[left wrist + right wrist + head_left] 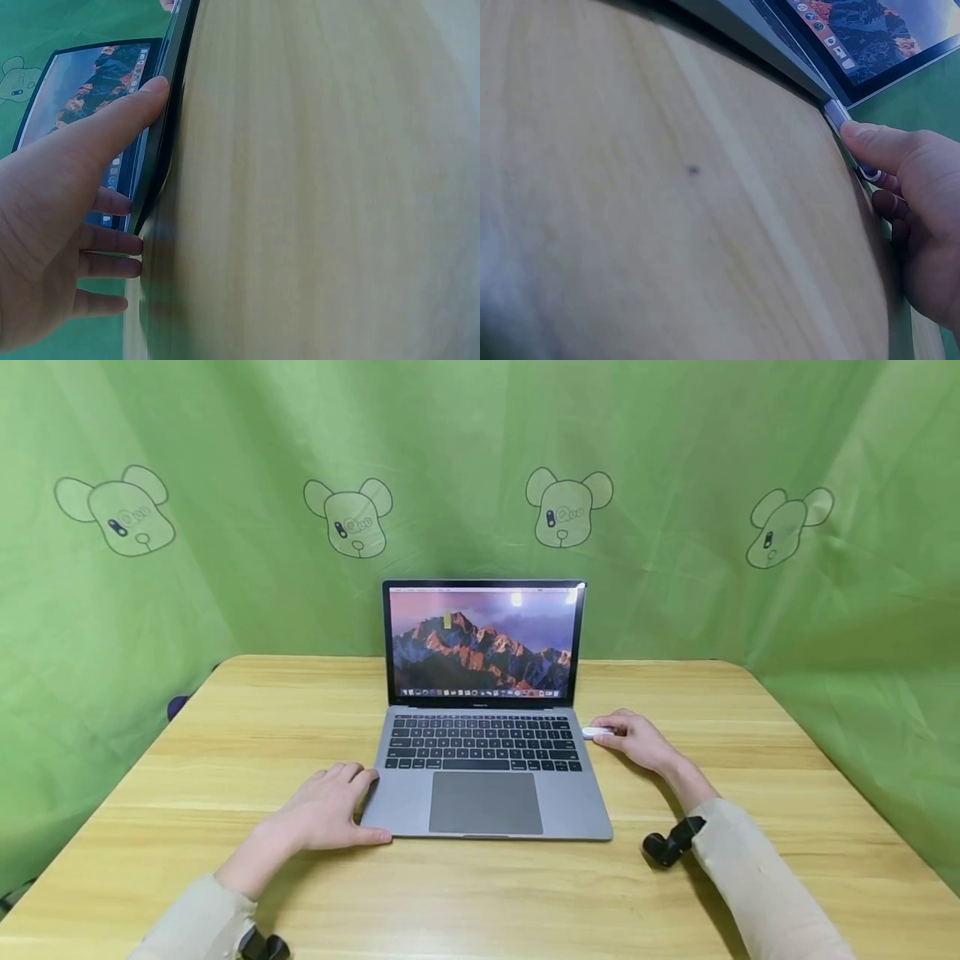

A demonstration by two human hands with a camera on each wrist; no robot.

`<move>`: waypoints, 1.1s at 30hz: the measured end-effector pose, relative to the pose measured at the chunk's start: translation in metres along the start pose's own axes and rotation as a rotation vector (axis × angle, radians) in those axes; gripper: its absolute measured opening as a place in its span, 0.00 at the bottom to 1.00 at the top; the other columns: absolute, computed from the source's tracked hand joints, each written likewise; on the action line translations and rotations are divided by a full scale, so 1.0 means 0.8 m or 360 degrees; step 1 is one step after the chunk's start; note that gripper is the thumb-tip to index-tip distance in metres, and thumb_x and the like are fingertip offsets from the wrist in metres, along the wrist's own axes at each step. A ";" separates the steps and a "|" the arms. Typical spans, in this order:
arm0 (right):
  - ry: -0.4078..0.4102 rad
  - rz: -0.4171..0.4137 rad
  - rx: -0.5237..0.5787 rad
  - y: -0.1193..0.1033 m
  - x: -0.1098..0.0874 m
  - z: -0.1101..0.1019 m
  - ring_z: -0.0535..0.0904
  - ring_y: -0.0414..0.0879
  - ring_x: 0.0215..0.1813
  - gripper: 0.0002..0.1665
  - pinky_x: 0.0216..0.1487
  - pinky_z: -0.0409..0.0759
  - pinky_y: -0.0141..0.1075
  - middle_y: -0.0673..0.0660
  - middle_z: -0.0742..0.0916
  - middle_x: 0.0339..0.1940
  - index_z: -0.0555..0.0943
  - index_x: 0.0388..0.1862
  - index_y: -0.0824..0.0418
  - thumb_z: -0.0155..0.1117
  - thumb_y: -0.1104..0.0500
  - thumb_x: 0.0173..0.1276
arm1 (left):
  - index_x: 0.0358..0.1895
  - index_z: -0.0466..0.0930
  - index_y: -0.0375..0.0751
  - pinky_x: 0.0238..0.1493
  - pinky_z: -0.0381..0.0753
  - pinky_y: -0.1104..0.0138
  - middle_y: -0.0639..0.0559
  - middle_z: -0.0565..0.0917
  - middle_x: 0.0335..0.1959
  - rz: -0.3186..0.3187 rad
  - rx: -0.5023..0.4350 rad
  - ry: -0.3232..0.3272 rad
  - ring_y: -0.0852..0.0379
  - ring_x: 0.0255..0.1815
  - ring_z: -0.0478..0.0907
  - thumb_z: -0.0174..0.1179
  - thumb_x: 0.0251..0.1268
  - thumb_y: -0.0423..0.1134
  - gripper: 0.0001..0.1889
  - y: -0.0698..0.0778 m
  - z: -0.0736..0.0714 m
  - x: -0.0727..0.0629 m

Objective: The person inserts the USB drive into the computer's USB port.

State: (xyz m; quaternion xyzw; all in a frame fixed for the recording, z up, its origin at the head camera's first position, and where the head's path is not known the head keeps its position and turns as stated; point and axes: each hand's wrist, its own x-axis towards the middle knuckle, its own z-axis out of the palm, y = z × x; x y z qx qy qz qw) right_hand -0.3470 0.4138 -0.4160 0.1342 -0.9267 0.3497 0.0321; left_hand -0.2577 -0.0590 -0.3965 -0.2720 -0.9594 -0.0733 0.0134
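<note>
An open grey laptop [486,800] sits on the wooden table, its screen lit with a mountain picture. My left hand [330,806] braces its front left corner. The thumb lies against the front edge, and the other fingers reach straight along the left side. At the laptop's right side, my right hand [637,739] pinches a small white and purple USB stick [597,732] between thumb and fingers. One end of the stick [838,112] meets the laptop's side edge near the hinge; the other end is partly hidden by the fingers.
The wooden table [750,743] extends around the laptop on all sides. Behind it hangs a green curtain [465,443] with bear-head drawings. A black wrist camera [671,843] is strapped over the right sleeve [765,885].
</note>
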 end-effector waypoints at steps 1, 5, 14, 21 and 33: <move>-0.0002 -0.0001 0.0002 0.000 0.000 0.000 0.72 0.53 0.45 0.15 0.48 0.69 0.44 0.62 0.79 0.41 0.80 0.49 0.67 0.61 0.61 0.65 | 0.61 0.68 0.35 0.56 0.69 0.49 0.40 0.73 0.54 -0.0001 0.0001 -0.0001 0.43 0.55 0.70 0.56 0.42 0.75 0.50 0.000 0.000 0.000; 0.0002 -0.0004 -0.0007 -0.002 0.000 0.002 0.71 0.53 0.44 0.15 0.47 0.69 0.44 0.62 0.79 0.41 0.80 0.48 0.67 0.61 0.60 0.65 | 0.61 0.68 0.35 0.56 0.69 0.49 0.40 0.73 0.54 0.0000 0.0013 -0.0001 0.43 0.55 0.70 0.56 0.42 0.75 0.51 -0.002 0.000 -0.001; -0.0014 -0.0024 -0.0069 -0.003 -0.001 -0.003 0.68 0.50 0.38 0.18 0.37 0.66 0.39 0.61 0.78 0.38 0.78 0.50 0.71 0.62 0.61 0.64 | 0.61 0.68 0.35 0.56 0.69 0.48 0.39 0.73 0.55 0.0000 0.0006 0.0013 0.43 0.55 0.70 0.55 0.42 0.76 0.51 -0.002 0.003 0.000; 0.0001 0.0017 -0.0062 0.002 -0.009 -0.009 0.68 0.50 0.38 0.19 0.38 0.68 0.39 0.60 0.76 0.37 0.76 0.50 0.72 0.63 0.62 0.63 | 0.61 0.69 0.35 0.56 0.69 0.49 0.39 0.73 0.54 0.0008 0.0006 0.0016 0.43 0.55 0.70 0.55 0.42 0.76 0.51 0.000 0.002 0.001; 0.0026 0.0028 -0.0090 0.015 -0.029 -0.024 0.72 0.52 0.43 0.24 0.45 0.72 0.40 0.65 0.79 0.45 0.74 0.53 0.74 0.63 0.58 0.64 | 0.61 0.69 0.36 0.55 0.70 0.50 0.41 0.74 0.54 0.0019 0.0009 0.0024 0.44 0.54 0.70 0.55 0.42 0.76 0.50 -0.002 0.006 0.003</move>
